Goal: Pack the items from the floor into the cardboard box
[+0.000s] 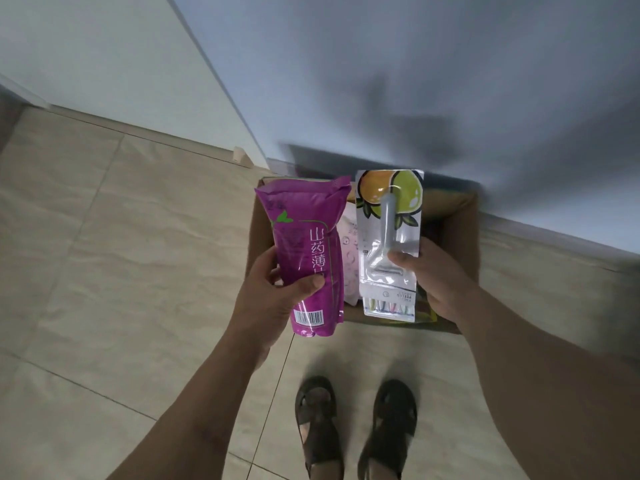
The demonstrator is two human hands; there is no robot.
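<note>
Two packets held above the open box

The left hand [277,289] grips a purple packet [306,251]; the right hand [433,271] pinches a packaged peeler [389,244]. Both hang over the cardboard box [460,230] at 12 o'clock from the feet. Best to lower each flat beside the pink packet [349,258] inside, not drop them.

A room inside a home, seemingly: pale beige floor tiles [121,237] are stretching to plain painted walls [415,81] with a low skirting board [145,133], and a person is standing there wearing brown sandals [318,427].
</note>
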